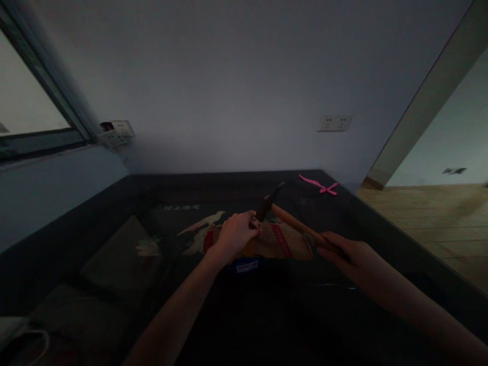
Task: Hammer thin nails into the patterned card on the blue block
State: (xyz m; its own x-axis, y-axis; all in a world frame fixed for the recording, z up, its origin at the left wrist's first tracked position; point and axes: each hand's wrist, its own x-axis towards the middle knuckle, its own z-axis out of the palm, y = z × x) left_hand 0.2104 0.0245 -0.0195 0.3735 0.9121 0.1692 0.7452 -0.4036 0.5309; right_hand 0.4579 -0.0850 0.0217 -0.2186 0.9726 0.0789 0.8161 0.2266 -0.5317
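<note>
My right hand (pixel 343 251) is wrapped round the wooden handle of a hammer (pixel 293 221). The hammer's dark head (pixel 268 203) sits just above and beside the fingertips of my left hand (pixel 240 231). Those fingers are pinched together over a beige, speckled cloth-like piece (pixel 299 243) with red bands. Whatever lies between them is too small and dark to make out. Beneath the beige piece shows a blue object (pixel 247 265) with a pale label. A patch of orange (pixel 249 248) peeks out beside my left wrist.
Everything rests on a dark table (pixel 213 185) printed with a white bird and lettering. A pink ribbon-like strip (pixel 322 187) lies at its far right. Wall sockets (pixel 334 123) are behind. A white cable (pixel 40 333) curls at lower left.
</note>
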